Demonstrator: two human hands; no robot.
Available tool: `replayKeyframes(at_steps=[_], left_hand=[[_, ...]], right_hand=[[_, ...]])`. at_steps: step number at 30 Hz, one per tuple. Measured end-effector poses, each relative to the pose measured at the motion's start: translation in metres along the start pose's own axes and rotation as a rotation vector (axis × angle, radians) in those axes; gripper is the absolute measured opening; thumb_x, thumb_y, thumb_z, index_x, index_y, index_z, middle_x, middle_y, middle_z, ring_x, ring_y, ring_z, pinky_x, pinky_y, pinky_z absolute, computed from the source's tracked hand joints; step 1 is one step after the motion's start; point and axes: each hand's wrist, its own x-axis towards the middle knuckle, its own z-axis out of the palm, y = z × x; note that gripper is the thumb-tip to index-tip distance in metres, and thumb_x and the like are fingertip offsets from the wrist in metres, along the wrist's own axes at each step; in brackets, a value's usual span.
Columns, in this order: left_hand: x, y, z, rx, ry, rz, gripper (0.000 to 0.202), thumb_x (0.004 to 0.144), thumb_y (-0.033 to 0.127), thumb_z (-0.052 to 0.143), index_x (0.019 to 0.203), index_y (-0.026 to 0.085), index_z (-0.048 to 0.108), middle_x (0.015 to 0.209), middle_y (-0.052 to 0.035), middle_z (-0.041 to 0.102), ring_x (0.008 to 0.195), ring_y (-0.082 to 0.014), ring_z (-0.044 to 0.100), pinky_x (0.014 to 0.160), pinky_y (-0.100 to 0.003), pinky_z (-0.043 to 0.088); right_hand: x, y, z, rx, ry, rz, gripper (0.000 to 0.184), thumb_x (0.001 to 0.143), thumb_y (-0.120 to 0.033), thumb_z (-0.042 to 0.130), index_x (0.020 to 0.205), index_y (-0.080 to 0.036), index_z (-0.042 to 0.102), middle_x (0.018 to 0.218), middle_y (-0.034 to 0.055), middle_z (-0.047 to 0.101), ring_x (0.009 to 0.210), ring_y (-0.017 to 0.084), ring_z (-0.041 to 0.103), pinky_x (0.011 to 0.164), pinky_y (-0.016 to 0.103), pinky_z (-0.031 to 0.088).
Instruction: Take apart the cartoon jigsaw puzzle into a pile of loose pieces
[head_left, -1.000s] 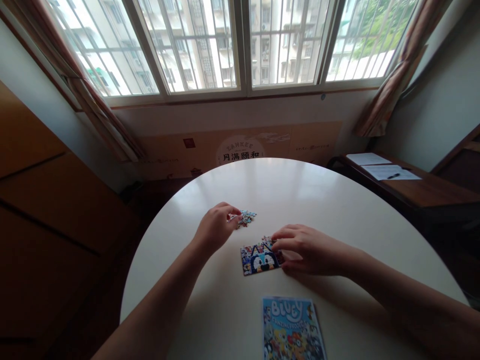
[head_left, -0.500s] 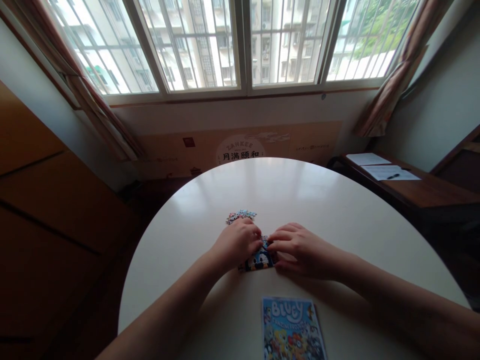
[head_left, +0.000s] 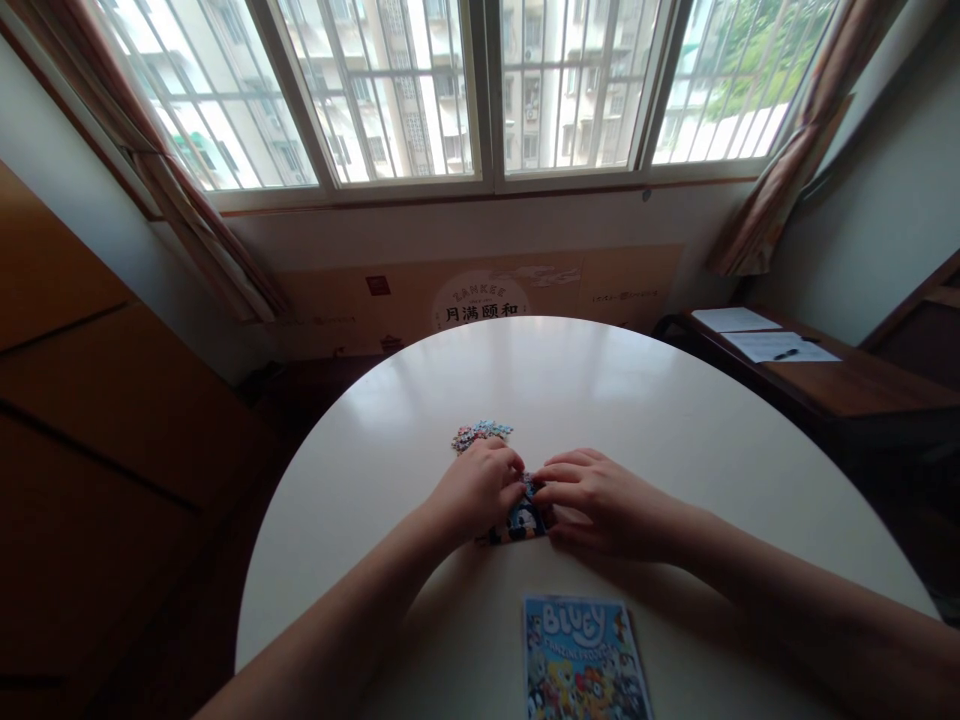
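- One booklet (head_left: 587, 660) with "BLUEY" across its cover lies on the round white bench (head_left: 540, 380), nearest of all.
- Beyond it, a jigsaw (head_left: 527, 522) lies flat on the bench, its left part largely covered.
- The right hand (head_left: 604, 502) rests at the jigsaw's right edge, fingers spread well away from the thumb.
- The left hand (head_left: 480, 490) is over that covered part, thumb and forefinger close together; whether they grip anything cannot be told.
- Just past the left hand, loose pieces (head_left: 478, 431) lie heaped on the bench.
- To the right, a brown side table (head_left: 877, 388) carries papers (head_left: 816, 348) and a pen (head_left: 786, 353).
- Farthest, a printed panel (head_left: 615, 272) runs beneath a barred window (head_left: 489, 150).
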Motion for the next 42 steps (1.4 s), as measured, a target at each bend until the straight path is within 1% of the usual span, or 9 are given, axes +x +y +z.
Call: replayKeyframes(at_steps=[6, 9, 15, 18, 22, 27, 30, 34, 42], left_hand=[[0.0008, 0.0001, -0.0019, -0.043, -0.009, -0.059, 0.013, 0.08, 0.019, 0.071, 0.093, 0.018, 0.074, 0.103, -0.0086, 0.068, 0.103, -0.0258, 0.062, 0.093, -0.037, 0.049], [0.0013, 0.0006, -0.0029, -0.064, -0.007, -0.075, 0.014, 0.078, 0.018, 0.072, 0.092, 0.018, 0.073, 0.099, -0.0072, 0.068, 0.101, -0.025, 0.062, 0.091, -0.036, 0.049], [0.0021, -0.0001, -0.0043, -0.086, -0.012, -0.142, 0.016, 0.076, 0.021, 0.07, 0.091, 0.02, 0.074, 0.085, -0.0031, 0.067, 0.085, -0.0218, 0.064, 0.078, -0.032, 0.051], [0.0018, -0.0006, -0.0036, -0.103, -0.006, -0.151, 0.016, 0.076, 0.021, 0.069, 0.091, 0.02, 0.074, 0.083, -0.0018, 0.07, 0.079, -0.02, 0.065, 0.073, -0.03, 0.051], [0.0013, -0.0001, -0.0028, -0.102, 0.002, -0.131, 0.014, 0.079, 0.02, 0.067, 0.091, 0.021, 0.074, 0.083, -0.0008, 0.073, 0.077, -0.0189, 0.067, 0.07, -0.029, 0.051], [0.0014, 0.0007, -0.0032, -0.045, 0.041, -0.063, 0.014, 0.083, 0.019, 0.066, 0.094, 0.022, 0.075, 0.088, -0.0009, 0.075, 0.08, -0.0191, 0.067, 0.076, -0.031, 0.052], [0.0015, 0.0009, -0.0041, -0.034, 0.06, -0.032, 0.017, 0.082, 0.015, 0.069, 0.095, 0.023, 0.074, 0.089, -0.0006, 0.074, 0.084, -0.0199, 0.067, 0.08, -0.033, 0.053], [0.0011, 0.0023, -0.0062, -0.017, 0.069, 0.005, 0.021, 0.079, 0.01, 0.071, 0.096, 0.023, 0.073, 0.089, -0.0003, 0.074, 0.089, -0.0211, 0.066, 0.085, -0.035, 0.052], [0.0004, 0.0033, -0.0095, 0.02, 0.065, 0.051, 0.015, 0.082, 0.012, 0.071, 0.092, 0.023, 0.072, 0.089, -0.0004, 0.073, 0.09, -0.0215, 0.065, 0.085, -0.036, 0.051]], right_hand=[[0.0001, -0.0011, -0.0006, 0.022, -0.009, 0.008, 0.026, 0.088, -0.033, 0.069, 0.113, -0.027, 0.067, 0.126, 0.0031, 0.066, 0.115, 0.022, 0.06, 0.1, 0.043, 0.046], [0.0001, -0.0011, -0.0006, 0.02, -0.005, 0.004, 0.026, 0.088, -0.033, 0.069, 0.113, -0.027, 0.067, 0.125, 0.0038, 0.066, 0.114, 0.022, 0.061, 0.099, 0.044, 0.046], [0.0003, -0.0005, 0.0, 0.007, -0.006, -0.006, 0.024, 0.089, -0.034, 0.067, 0.112, -0.026, 0.068, 0.127, 0.0042, 0.066, 0.114, 0.023, 0.061, 0.098, 0.044, 0.046], [0.0003, -0.0011, -0.0008, 0.008, -0.004, -0.011, 0.025, 0.089, -0.033, 0.067, 0.113, -0.026, 0.068, 0.127, 0.0052, 0.066, 0.114, 0.023, 0.061, 0.098, 0.044, 0.047], [0.0, -0.0014, -0.0015, 0.016, -0.015, -0.001, 0.024, 0.089, -0.033, 0.067, 0.113, -0.027, 0.068, 0.128, 0.0039, 0.065, 0.115, 0.023, 0.061, 0.098, 0.045, 0.047], [-0.0003, -0.0006, -0.0011, 0.028, -0.02, 0.003, 0.025, 0.089, -0.033, 0.068, 0.113, -0.027, 0.068, 0.128, 0.0033, 0.065, 0.116, 0.023, 0.06, 0.099, 0.045, 0.047], [0.0002, -0.0012, -0.0021, 0.034, -0.03, 0.01, 0.026, 0.088, -0.033, 0.069, 0.114, -0.028, 0.068, 0.128, 0.002, 0.065, 0.117, 0.023, 0.06, 0.1, 0.045, 0.047], [0.001, -0.0025, -0.0035, 0.035, -0.027, 0.009, 0.027, 0.088, -0.032, 0.069, 0.114, -0.028, 0.069, 0.126, 0.003, 0.066, 0.116, 0.022, 0.061, 0.099, 0.044, 0.047], [0.0003, -0.0016, -0.0029, 0.036, -0.004, -0.01, 0.028, 0.088, -0.031, 0.069, 0.116, -0.027, 0.069, 0.127, 0.0045, 0.066, 0.116, 0.023, 0.06, 0.1, 0.044, 0.047]])
